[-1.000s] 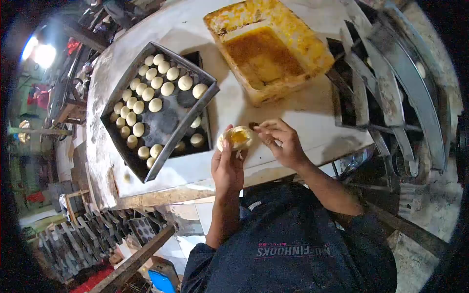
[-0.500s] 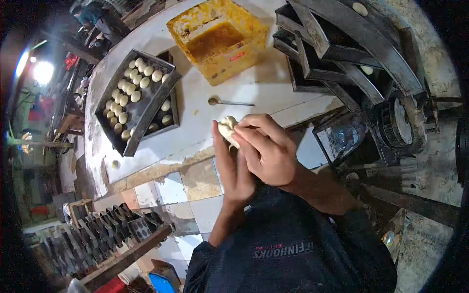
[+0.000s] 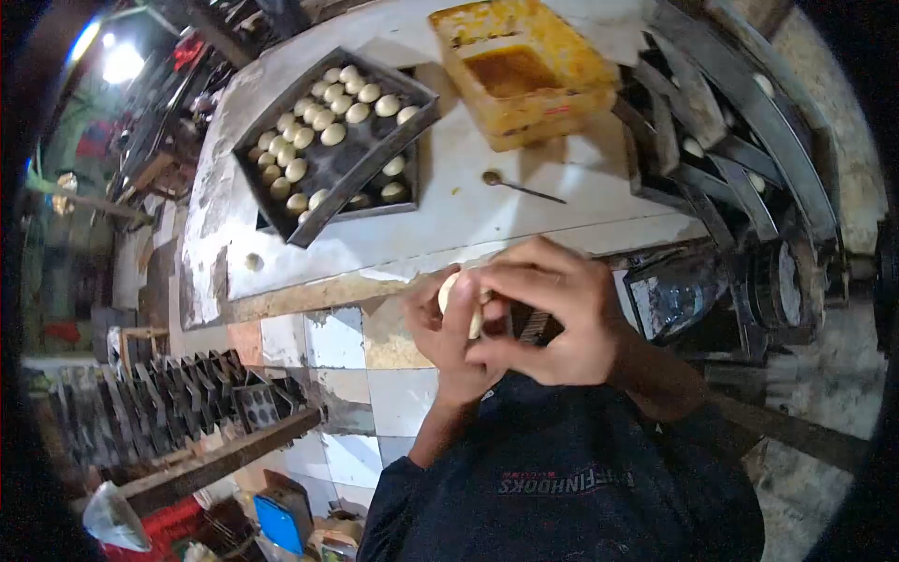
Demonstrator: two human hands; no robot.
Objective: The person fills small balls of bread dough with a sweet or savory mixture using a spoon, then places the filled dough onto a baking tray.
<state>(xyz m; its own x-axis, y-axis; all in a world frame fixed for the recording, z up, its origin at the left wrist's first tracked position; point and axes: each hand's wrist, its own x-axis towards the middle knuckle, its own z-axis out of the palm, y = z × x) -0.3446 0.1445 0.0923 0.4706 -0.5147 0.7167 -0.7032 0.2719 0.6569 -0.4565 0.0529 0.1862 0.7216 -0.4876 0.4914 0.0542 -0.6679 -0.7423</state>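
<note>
A pale piece of dough [image 3: 448,292] is held in front of my chest, largely covered by fingers. My left hand [image 3: 451,332] is wrapped around it, with the thumb up along its side. My right hand [image 3: 562,314] curves over from the right. Its fingertips press on the dough, and its thumb lies lower, by the left palm, leaving a gap inside the hand. Beyond my hands, a dark metal tray [image 3: 323,211] holds many round dough balls [image 3: 332,134] and rests on another tray with more balls.
A yellow plastic tub [image 3: 524,117] with orange-brown liquid stands at the back of the white table [image 3: 487,211]. A spoon [image 3: 524,190] lies before it. Metal trays [image 3: 740,159] are stacked at right, near a clear jar [image 3: 684,290]. One dough ball [image 3: 253,262] sits near the left edge.
The view has swung left, so the table things appear further right. My right hand has opened wider around the dough, and my left hand has curled around it.
</note>
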